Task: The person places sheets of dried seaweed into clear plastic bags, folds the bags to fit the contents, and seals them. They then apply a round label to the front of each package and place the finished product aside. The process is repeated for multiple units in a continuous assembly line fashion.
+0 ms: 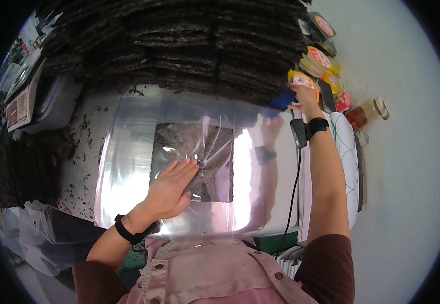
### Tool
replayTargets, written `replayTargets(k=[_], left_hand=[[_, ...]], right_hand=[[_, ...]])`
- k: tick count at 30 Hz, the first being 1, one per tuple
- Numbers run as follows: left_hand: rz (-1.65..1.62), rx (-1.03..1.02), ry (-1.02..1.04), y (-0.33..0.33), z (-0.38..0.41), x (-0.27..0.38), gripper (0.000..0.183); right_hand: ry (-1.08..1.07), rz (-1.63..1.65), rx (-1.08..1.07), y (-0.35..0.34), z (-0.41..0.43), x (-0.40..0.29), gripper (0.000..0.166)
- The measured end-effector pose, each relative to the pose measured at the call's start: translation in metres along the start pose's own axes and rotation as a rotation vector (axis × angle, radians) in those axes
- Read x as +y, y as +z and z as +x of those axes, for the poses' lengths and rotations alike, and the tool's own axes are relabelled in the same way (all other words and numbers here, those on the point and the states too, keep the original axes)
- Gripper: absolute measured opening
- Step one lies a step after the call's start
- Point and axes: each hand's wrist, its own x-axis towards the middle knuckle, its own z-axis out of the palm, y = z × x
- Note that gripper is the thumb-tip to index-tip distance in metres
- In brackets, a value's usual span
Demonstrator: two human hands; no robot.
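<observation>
My left hand [172, 188] lies flat, fingers extended, on a clear plastic bag [128, 125] in front of me. Under the film is a dark square stack of dried seaweed sheets [220, 171], and the film is creased over it. At the upper right, my right hand [305, 98] grips a blue flat piece [282, 100] between thumb and fingers. A yellow-edged tape roll [304, 79] is right against these fingers; whether it is joined to the blue piece I cannot tell. My right forearm is mirrored in the glossy film.
Large stacks of dark seaweed sheets [174, 45] rise behind the bag. More seaweed [29, 167] and crumbs are at left, near a digital scale [18, 110]. At right are tape rolls [317, 59], a phone [326, 97] and a bottle [364, 113]. A cable [295, 190] hangs from my right wrist device.
</observation>
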Motion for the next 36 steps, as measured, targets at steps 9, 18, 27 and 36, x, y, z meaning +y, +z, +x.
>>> replayTargets(k=[9, 18, 27, 36], left_hand=[[0.006, 0.013, 0.010, 0.002, -0.001, -0.001, 0.058], [-0.039, 0.013, 0.009, 0.002, -0.003, -0.002, 0.062], [-0.029, 0.025, 0.043, 0.007, -0.002, -0.007, 0.063], [0.027, 0.059, 0.069, 0.007, -0.006, -0.009, 0.053]], right_hand=[[-0.069, 0.591, 0.100, 0.024, -0.023, 0.021, 0.040], [-0.140, 0.556, 0.188, 0.027, -0.018, 0.058, 0.038], [-0.422, -0.069, 0.171, -0.023, -0.012, 0.084, 0.014], [-0.281, -0.264, -0.781, 0.106, -0.215, 0.014, 0.014]])
